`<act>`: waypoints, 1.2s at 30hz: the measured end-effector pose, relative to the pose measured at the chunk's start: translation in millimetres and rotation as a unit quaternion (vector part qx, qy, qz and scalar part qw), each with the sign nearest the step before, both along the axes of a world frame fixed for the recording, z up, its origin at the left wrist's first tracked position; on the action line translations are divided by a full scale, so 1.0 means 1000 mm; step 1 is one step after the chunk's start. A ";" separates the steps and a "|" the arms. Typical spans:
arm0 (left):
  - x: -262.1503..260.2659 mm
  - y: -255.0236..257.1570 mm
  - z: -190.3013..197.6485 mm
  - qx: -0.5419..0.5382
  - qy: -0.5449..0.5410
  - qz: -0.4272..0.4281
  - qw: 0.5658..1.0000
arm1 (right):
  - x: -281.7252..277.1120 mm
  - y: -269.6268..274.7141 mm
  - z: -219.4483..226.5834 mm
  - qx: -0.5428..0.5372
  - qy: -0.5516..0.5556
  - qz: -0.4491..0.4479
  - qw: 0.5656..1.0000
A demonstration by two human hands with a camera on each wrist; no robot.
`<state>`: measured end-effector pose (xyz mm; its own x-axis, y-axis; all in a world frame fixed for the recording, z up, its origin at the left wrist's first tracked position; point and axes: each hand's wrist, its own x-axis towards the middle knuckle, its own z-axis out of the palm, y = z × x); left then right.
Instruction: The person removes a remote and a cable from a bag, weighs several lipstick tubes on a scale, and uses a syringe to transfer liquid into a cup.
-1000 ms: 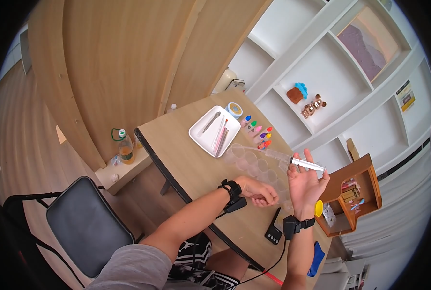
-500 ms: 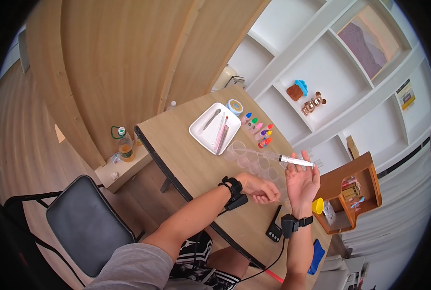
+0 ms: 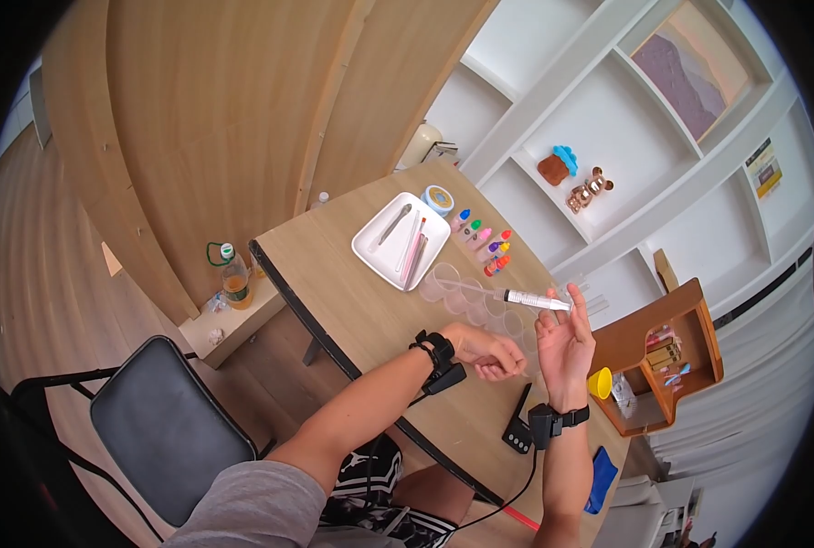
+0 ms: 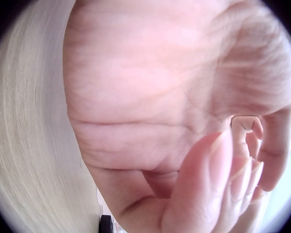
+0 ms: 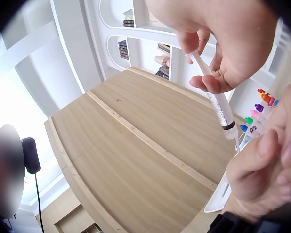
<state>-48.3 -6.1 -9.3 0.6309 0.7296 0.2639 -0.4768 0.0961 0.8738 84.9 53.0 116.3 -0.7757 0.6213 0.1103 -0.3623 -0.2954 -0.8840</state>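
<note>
A syringe (image 3: 530,299) lies across the fingers of my right hand (image 3: 564,352), raised over the table. My fingers grip its barrel and my thumb is at the plunger's end. In the right wrist view the black plunger seal (image 5: 229,125) sits near the nozzle. The thin tip points over a row of clear cups (image 3: 447,281) on the table. My left hand (image 3: 487,352) is beside the nearer cups, fingers loosely curled; in the left wrist view its palm (image 4: 136,97) shows nothing held.
Beyond the cups stand a white tray (image 3: 367,245) of slim tools, a round tub (image 3: 438,200) and several bottles with coloured caps (image 3: 496,265). A black device (image 3: 518,429), a yellow cup (image 3: 600,384) and a wooden organizer (image 3: 690,320) are near my right arm.
The plunger has slid further into the syringe, its black seal moving toward the nozzle. My right hand has shifted slightly left; my left hand has barely moved.
</note>
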 end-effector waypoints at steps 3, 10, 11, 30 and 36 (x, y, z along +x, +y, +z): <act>0.000 0.000 0.000 -0.001 0.000 0.000 1.000 | 0.000 0.001 -0.001 0.008 0.006 -0.004 1.000; -0.001 0.002 -0.001 -0.002 -0.009 -0.009 1.000 | 0.001 0.005 -0.006 0.029 0.007 -0.014 0.999; -0.001 0.001 0.000 -0.002 -0.009 -0.010 1.000 | 0.001 0.005 -0.006 0.031 0.004 -0.016 0.999; -0.008 -0.006 0.004 -0.044 0.020 0.052 0.997 | 0.216 0.050 0.112 0.389 0.071 -0.317 0.862; -0.010 -0.004 -0.003 -0.046 0.046 0.044 0.997 | 0.259 0.056 0.113 0.400 0.016 -0.398 0.826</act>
